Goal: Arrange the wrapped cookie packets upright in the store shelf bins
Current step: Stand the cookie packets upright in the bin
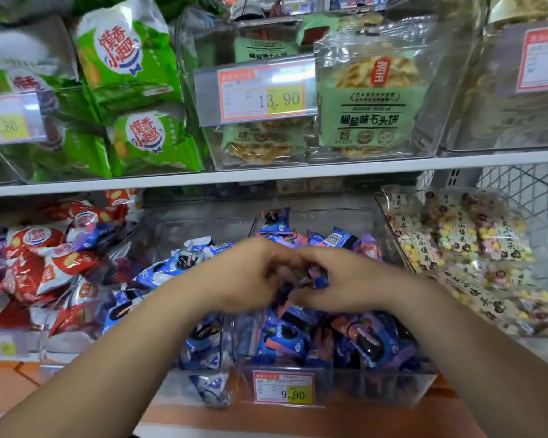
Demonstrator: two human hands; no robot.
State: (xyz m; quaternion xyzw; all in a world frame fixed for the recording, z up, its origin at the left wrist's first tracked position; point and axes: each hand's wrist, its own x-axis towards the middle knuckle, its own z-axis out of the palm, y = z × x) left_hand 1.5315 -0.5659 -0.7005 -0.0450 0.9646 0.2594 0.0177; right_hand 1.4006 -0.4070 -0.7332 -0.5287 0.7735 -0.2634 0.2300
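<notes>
1. The left hand [250,273] and the right hand [348,279] are held knuckles up and brought together above the middle bin [361,388] of the lower shelf.
2. A small purple-and-blue cookie packet [317,278] is gripped between the curled fingers and thumb of the right hand, and is held just above the heap, where the two hands meet.
3. The fingers of the left hand are curled down toward the same packet, but they are blurred; whether anything is gripped by them cannot be told.
4. The middle bin is filled with a loose heap of wrapped packets [370,339] in blue, purple and pink; most are seen tilted or lying flat, while one at the back [276,221] stands nearly upright.
5. A price label [283,388] marked 9.90 is fixed to the front of that bin.
6. Blue-and-white packets [178,263] are piled in the bin just to the left, and a single one [211,390] lies in front of it at the shelf edge.
7. Red packets [45,263] are heaped further left; clear bags of pastel pieces [472,248] are stacked in the bin on the right.
8. On the upper shelf [266,175], green snack bags [130,58] and green flatbread packets [370,99] are kept in clear bins
</notes>
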